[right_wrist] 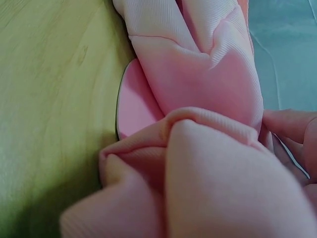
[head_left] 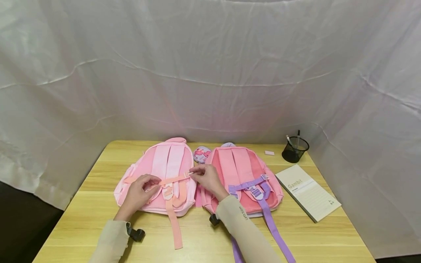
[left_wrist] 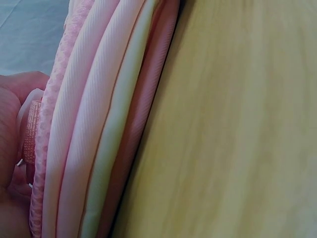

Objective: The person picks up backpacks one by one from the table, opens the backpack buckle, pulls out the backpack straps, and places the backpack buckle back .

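A light pink backpack point(head_left: 148, 160) lies back-side up, with an orange chest strap point(head_left: 174, 179) running across its shoulder straps. My left hand point(head_left: 139, 191) pinches the left part of that strap between thumb and fingers. At the strap's right end, my right hand point(head_left: 208, 179) pinches by the small pale orange buckle point(head_left: 187, 175); its fingertips partly cover the spot. In the left wrist view, the backpack's layered side point(left_wrist: 94, 119) stands close to the hand. Bunched pink fabric point(right_wrist: 213, 173) hides much of the right hand in the right wrist view.
A darker pink backpack point(head_left: 215, 160) with purple straps point(head_left: 269, 219) lies under my right forearm. A round printed pouch point(head_left: 201, 154) sits between the backpacks. To the right are a notebook point(head_left: 307, 191), an eraser point(head_left: 269, 153) and a black mesh pen holder point(head_left: 292, 155).
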Demonstrator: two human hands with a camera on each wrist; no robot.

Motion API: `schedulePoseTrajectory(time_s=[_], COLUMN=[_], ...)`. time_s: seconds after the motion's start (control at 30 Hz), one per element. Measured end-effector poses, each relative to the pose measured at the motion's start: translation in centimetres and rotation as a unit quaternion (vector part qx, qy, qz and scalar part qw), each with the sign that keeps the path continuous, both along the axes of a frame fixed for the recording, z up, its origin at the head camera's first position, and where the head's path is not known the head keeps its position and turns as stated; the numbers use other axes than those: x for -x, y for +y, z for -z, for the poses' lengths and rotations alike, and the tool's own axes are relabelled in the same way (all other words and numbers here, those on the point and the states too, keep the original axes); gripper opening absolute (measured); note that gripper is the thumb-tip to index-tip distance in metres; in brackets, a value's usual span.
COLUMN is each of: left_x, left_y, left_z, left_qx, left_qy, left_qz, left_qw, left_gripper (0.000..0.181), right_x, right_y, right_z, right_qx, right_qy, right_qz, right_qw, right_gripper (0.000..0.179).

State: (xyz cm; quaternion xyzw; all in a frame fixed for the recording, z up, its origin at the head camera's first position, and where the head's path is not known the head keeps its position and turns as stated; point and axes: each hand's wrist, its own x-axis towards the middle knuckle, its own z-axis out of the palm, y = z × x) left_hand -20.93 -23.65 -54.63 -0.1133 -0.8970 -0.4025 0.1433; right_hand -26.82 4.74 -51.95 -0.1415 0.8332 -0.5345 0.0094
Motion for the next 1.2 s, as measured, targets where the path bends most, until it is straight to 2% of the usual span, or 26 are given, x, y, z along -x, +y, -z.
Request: schedulePoseTrajectory(time_s=[0.23,0.57,0.8,1.2], left_x=[0.02,0.07,0.02,0.01], left_y=[-0.03,-0.12,-0.14,0.01], left_z=[-0.04,0.01,0.23,0.25], left_qx=[-0.001,0.001,-0.001,-0.007], left_qy=[-0.003,0.000,-0.003,-0.013], left_qz=[0.000,-0.002,-0.004,-0.006], left_qw=[1.0000,1.0000,1.0000,0.9999], left_gripper=[0.019,0.019,0.019,0.019], right_x=[-0.06,0.04,-0.06,-0.11], right_y=[-0.12,-0.31,-0.31,-0.15], right_z=[-0.05,0.03,0.20,0.52], right_qx=[-0.012,-0.002,-0.006,-0.026], right_qy=[-0.002,-0.011,-0.014,0.012], right_qz=[0.004,0.002,-0.001,-0.005], right_qw=[0.9999,0.9999,0.9999,0.9996], right_gripper=[0.013,0.010,0.018,0.018])
